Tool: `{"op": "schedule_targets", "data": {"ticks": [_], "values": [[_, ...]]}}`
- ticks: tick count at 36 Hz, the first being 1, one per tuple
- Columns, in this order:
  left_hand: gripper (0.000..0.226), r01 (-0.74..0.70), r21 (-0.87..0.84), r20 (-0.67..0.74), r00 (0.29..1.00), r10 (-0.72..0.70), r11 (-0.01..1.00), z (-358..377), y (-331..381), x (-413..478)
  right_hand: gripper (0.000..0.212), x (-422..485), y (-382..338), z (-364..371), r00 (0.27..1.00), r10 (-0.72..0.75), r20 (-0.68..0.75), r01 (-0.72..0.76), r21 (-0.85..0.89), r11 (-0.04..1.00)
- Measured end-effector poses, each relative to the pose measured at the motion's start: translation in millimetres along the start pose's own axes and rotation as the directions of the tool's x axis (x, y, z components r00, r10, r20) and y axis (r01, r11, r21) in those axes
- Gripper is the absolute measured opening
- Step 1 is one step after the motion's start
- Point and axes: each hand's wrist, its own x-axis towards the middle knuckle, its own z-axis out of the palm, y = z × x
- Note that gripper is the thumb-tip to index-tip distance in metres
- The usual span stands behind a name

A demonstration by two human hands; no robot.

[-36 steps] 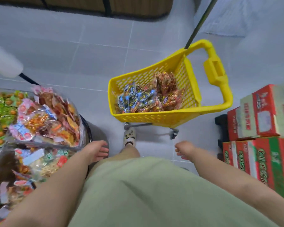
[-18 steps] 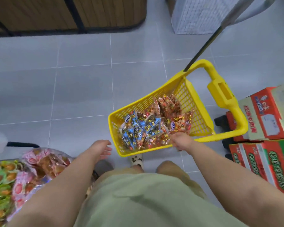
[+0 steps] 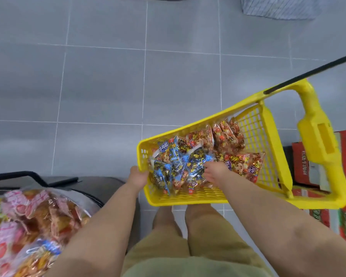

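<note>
- Grey tiled floor (image 3: 100,86): matt, with pale grout lines.
- Yellow basket (image 3: 276,154): right of centre, before the person; perforated plastic with lattice walls, holding glossy snack packets (image 3: 228,136).
- Left hand (image 3: 137,177): fingers curl over the basket's near corner rim.
- Right hand (image 3: 215,173): among the packets; fingertips hidden, grasp cannot be told.
- Red cartons (image 3: 303,170): cut off at right.
- Wrapped sweets (image 3: 28,216): blurred, lower left.

My left hand (image 3: 137,177) grips the near corner of the yellow basket (image 3: 188,201). My right hand (image 3: 214,173) lies inside it on the blue snack packets (image 3: 175,156), with red snack packets (image 3: 228,136) beyond and red cartons (image 3: 308,168) just beside the basket.
</note>
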Motion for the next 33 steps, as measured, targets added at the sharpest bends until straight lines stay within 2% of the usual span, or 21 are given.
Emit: {"op": "schedule_targets", "data": {"ticks": [4, 7, 11, 15, 17, 18, 20, 22, 24, 26, 28, 29, 30, 31, 33], "values": [[0.042, 0.021, 0.034, 0.026, 0.999, -0.022, 0.999, 15, -1, 10, 0.047, 17, -4, 12, 0.996, 0.085, 0.038, -0.088, 0.089, 0.992], [0.036, 0.034, 0.102, 0.010, 0.999, -0.035, 0.994, 20, -6, 17, 0.049, 32, -6, 18, 0.985, 0.166, 0.049, -0.172, 0.199, 0.965], [0.041, 0.023, 0.143, 0.018, 1.000, -0.025, 0.990, 22, -11, 25, 0.044, 40, -7, 20, 0.995, 0.103, 0.000, -0.102, 0.153, 0.983], [0.038, 0.027, 0.138, 0.056, 0.998, -0.035, 0.990, 18, -11, 28, 0.049, 33, -5, 21, 0.992, 0.111, -0.060, -0.100, 0.169, 0.981], [0.039, 0.032, 0.112, 0.074, 0.996, -0.040, 0.993, 16, -10, 30, 0.053, 23, -4, 22, 0.987, 0.123, -0.107, -0.108, 0.133, 0.985], [0.043, 0.041, 0.103, 0.077, 0.996, -0.049, 0.994, 15, -10, 30, 0.049, 15, -5, 20, 0.987, 0.109, -0.117, -0.098, 0.093, 0.991], [0.045, 0.048, 0.095, 0.076, 0.996, -0.056, 0.994, 13, -10, 31, 0.030, 0, -2, 15, 0.992, 0.045, -0.121, -0.045, 0.000, 0.999], [0.037, 0.031, 0.065, 0.106, 0.994, -0.038, 0.997, 11, -8, 30, 0.013, -16, 1, 6, 0.989, -0.081, -0.123, 0.062, -0.151, 0.987], [0.024, 0.019, 0.031, 0.122, 0.992, -0.023, 0.999, 8, -3, 26, 0.011, -31, 5, -4, 0.964, -0.250, -0.093, 0.209, -0.319, 0.925], [0.018, -0.007, 0.078, 0.044, 0.999, 0.003, 0.997, 6, 3, 20, 0.018, -47, 10, -12, 0.916, -0.398, -0.053, 0.351, -0.377, 0.857], [0.037, -0.072, 0.242, -0.110, 0.989, 0.101, 0.968, 4, 8, 14, 0.016, -60, 12, -16, 0.893, -0.451, 0.014, 0.425, -0.361, 0.830], [0.042, -0.147, 0.249, -0.152, 0.970, 0.188, 0.957, 3, 13, 8, 0.014, -64, 11, -15, 0.896, -0.439, 0.065, 0.434, -0.330, 0.838], [0.041, -0.214, 0.180, -0.135, 0.961, 0.239, 0.960, 4, 17, 2, 0.015, -66, 11, -13, 0.906, -0.404, 0.125, 0.423, -0.285, 0.860], [0.034, -0.240, 0.035, -0.072, 0.968, 0.241, 0.970, 7, 22, -3, 0.015, -66, 9, -9, 0.916, -0.356, 0.185, 0.393, -0.236, 0.889], [0.025, -0.115, -0.243, 0.170, 0.972, 0.159, 0.963, 12, 33, -15, 0.024, -64, 7, 1, 0.929, -0.240, 0.282, 0.288, -0.144, 0.947]]}}
